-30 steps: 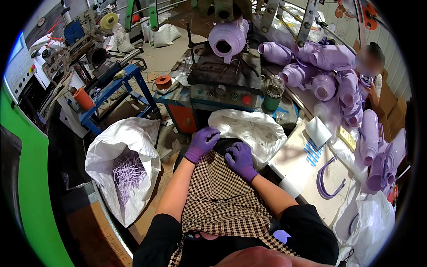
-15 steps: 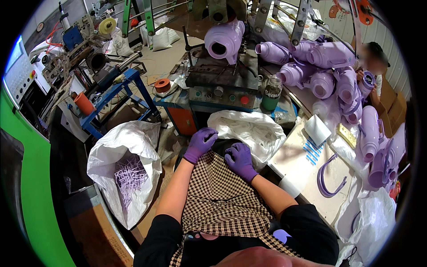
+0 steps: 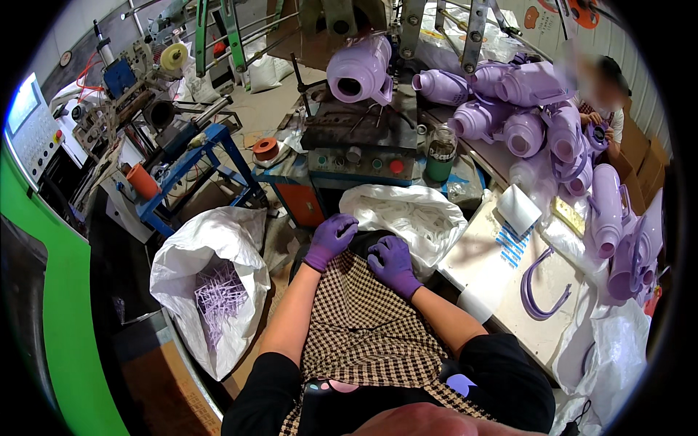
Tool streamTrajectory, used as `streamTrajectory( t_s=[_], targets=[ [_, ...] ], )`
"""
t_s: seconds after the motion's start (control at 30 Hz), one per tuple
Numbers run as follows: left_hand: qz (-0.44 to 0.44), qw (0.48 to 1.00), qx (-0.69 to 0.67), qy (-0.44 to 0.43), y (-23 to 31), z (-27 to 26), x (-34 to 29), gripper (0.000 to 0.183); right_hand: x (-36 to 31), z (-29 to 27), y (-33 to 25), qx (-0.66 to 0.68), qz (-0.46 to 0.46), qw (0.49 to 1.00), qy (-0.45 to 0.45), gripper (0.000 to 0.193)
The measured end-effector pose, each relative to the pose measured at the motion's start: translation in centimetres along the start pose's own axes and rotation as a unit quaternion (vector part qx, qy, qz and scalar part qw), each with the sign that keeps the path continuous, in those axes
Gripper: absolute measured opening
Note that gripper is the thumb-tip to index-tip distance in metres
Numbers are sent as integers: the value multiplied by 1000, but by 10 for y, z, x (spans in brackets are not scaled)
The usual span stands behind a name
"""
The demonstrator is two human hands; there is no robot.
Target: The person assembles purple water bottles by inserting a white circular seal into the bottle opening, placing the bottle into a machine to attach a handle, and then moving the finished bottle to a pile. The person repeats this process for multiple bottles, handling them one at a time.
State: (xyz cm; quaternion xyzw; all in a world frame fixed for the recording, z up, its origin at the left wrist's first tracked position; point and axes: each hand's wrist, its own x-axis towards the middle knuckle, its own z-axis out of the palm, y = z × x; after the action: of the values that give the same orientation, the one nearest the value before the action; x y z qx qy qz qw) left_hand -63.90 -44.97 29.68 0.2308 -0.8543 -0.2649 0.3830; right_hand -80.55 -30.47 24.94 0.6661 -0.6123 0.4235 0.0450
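Note:
Both my hands wear purple gloves and rest on my lap, over a brown-and-black checked apron [image 3: 363, 312]. My left hand [image 3: 331, 241] lies at the left knee, fingers loosely bent with a gap to the thumb, nothing visible in it. My right hand [image 3: 395, 266] lies on the right thigh, fingers slightly curled and apart, holding nothing I can see. Just beyond it stands a white sack [image 3: 378, 207] of pale plastic pieces. Ahead, a lilac plastic jug body [image 3: 360, 71] sits tilted on the machine [image 3: 356, 131], its dark opening toward me.
Left stands a white sack [image 3: 171, 272] of thin lilac sticks. On the right table [image 3: 502, 309] lie purple curved strips [image 3: 531, 294] and a white roll [image 3: 518, 208]. Lilac jug bodies [image 3: 523, 134] are heaped behind. A glass jar [image 3: 440, 156] stands beside the machine. A co-worker [image 3: 607, 102] handles something at far right.
The view has shifted slightly, so the surroundings sit a little differently. My hands keep their places on my lap. The co-worker's hands and the piece they hold have moved a little.

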Motion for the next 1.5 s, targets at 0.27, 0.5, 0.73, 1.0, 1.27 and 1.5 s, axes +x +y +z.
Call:
streamTrajectory(
  t_s=[0.27, 0.5, 0.73, 1.0, 1.27, 1.5],
  targets=[
    [-52, 994, -91, 37, -3, 9, 7, 35, 1, 0, -5, 3, -7, 1000, 21, 17],
    [-79, 964, -175, 185, 69, 12, 166, 70, -4, -2, 5, -5, -1, 999, 34, 15],
    [-87, 826, 552, 75, -42, -41, 316, 56, 11, 12, -13, 92, -75, 990, 70, 13],
    [43, 919, 162, 357, 72, -32, 65, 42, -60, -132, 6, 93, -66, 982, 151, 22],
    [-88, 851, -260, 447, 148, -216, 30, 56, -132, -352, 128, -458, 103, 880, -65, 31],
    [-208, 883, -420, 23, 53, -191, 30, 53, -154, -373, 205, -466, -54, 868, -160, 10]
  ],
)
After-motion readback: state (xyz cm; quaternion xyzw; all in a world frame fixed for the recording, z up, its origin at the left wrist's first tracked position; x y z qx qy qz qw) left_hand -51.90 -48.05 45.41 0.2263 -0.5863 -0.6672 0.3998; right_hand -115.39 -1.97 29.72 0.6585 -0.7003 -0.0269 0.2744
